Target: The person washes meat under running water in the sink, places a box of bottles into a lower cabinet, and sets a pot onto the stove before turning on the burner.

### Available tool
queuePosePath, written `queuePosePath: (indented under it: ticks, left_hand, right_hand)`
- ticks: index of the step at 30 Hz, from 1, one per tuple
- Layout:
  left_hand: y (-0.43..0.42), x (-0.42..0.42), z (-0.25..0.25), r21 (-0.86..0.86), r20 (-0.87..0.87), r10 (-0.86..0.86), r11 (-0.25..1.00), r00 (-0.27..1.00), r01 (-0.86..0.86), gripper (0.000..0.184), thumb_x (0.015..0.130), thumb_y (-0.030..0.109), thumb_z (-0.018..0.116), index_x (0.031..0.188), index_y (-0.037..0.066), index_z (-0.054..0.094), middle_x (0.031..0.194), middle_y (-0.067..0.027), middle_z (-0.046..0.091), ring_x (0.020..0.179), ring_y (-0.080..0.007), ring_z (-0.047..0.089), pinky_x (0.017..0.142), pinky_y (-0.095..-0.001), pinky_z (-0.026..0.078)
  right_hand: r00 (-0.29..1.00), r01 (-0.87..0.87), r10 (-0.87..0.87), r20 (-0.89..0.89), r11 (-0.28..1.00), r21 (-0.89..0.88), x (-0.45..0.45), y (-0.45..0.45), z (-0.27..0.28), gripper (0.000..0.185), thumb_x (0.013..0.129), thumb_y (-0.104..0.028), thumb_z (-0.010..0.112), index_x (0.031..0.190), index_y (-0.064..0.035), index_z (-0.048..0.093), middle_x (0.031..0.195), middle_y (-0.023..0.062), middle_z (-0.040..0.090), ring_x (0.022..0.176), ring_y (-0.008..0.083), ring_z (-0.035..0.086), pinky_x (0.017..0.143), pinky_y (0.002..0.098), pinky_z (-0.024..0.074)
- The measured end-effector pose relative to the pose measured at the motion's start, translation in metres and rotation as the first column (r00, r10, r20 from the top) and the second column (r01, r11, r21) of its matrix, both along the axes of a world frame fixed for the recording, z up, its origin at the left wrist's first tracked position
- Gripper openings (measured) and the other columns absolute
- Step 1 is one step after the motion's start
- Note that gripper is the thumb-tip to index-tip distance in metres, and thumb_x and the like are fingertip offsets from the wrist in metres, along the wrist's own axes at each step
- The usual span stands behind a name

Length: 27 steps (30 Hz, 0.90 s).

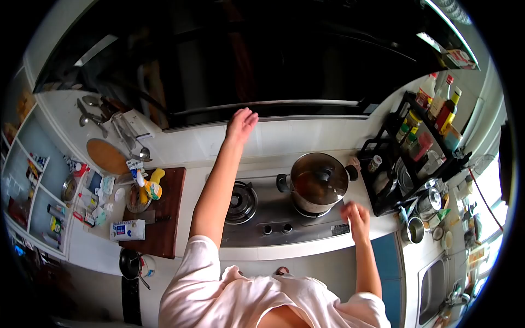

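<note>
My left hand [241, 124] is raised beside the lower edge of the dark range hood [262, 109], its fingers loosely extended and nothing visible in them. Low at the right front of the gas stove [251, 234], my right hand [356, 216] is closed with its fingers curled, and I see nothing in it. Just beyond that hand, to its left, a large pot [311, 205] stands on the right burner. Its glass lid [319, 177] is on, with brownish contents showing through. The left burner [240, 202] carries no pot. Two knobs [277, 229] sit at the stove's front.
To the left, a brown cutting board [167, 235] bears a cleaver [156, 220], a yellow spray bottle [152, 188] and a tissue pack [128, 230]. A black rack [383, 164] with sauce bottles stands right of the pot. Farther right is a sink [433, 290].
</note>
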<state>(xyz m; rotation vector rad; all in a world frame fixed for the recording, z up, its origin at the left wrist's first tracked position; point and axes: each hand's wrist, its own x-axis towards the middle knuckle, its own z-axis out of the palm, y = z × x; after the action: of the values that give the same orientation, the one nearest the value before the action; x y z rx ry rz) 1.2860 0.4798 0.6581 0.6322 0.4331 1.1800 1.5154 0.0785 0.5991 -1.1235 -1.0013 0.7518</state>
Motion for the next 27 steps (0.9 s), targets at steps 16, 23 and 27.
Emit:
queuePosePath:
  ticks: [16, 23, 27]
  left_hand:
    - [0.008, 0.042, -0.011, 0.148, 0.188, 0.081, 0.983, 0.979, -0.110, 0.074, 0.072, 0.047, 0.066, 0.125, 0.002, 0.040, 0.129, -0.0115, 0.042, 0.117, -0.0241, 0.040, 0.099, -0.0411, 0.036]
    - [0.002, -0.022, -0.058, 0.047, 0.010, -0.134, 0.990, 0.991, 0.134, 0.068, 0.072, 0.036, 0.071, 0.117, -0.008, 0.044, 0.118, -0.0210, 0.048, 0.109, -0.0300, 0.047, 0.094, -0.0399, 0.044]
    - [0.001, -0.033, -0.062, -0.169, 0.140, -0.110, 0.977, 0.984, 0.133, 0.056, 0.080, 0.021, 0.065, 0.120, -0.009, 0.040, 0.124, -0.0219, 0.043, 0.117, -0.0315, 0.040, 0.101, -0.0426, 0.036]
  right_hand:
    - [0.579, 0.683, -0.718, -0.387, 0.686, -0.252, -0.049, -0.269, -0.106, 0.043, 0.094, -0.034, 0.042, 0.067, -0.0028, 0.052, 0.070, 0.0066, 0.053, 0.053, 0.0098, 0.042, 0.048, 0.0223, 0.0343]
    - [0.414, 0.783, -0.849, -0.327, 0.516, -0.348, -0.080, -0.319, -0.135, 0.043, 0.091, -0.040, 0.046, 0.069, -0.0064, 0.059, 0.069, 0.0044, 0.060, 0.053, 0.0079, 0.047, 0.049, 0.0195, 0.0381]
    - [0.307, 0.796, -0.853, -0.423, 0.474, -0.377, -0.078, -0.340, -0.160, 0.041, 0.090, -0.041, 0.047, 0.073, -0.0058, 0.059, 0.069, 0.0040, 0.059, 0.052, 0.0079, 0.048, 0.049, 0.0197, 0.0392]
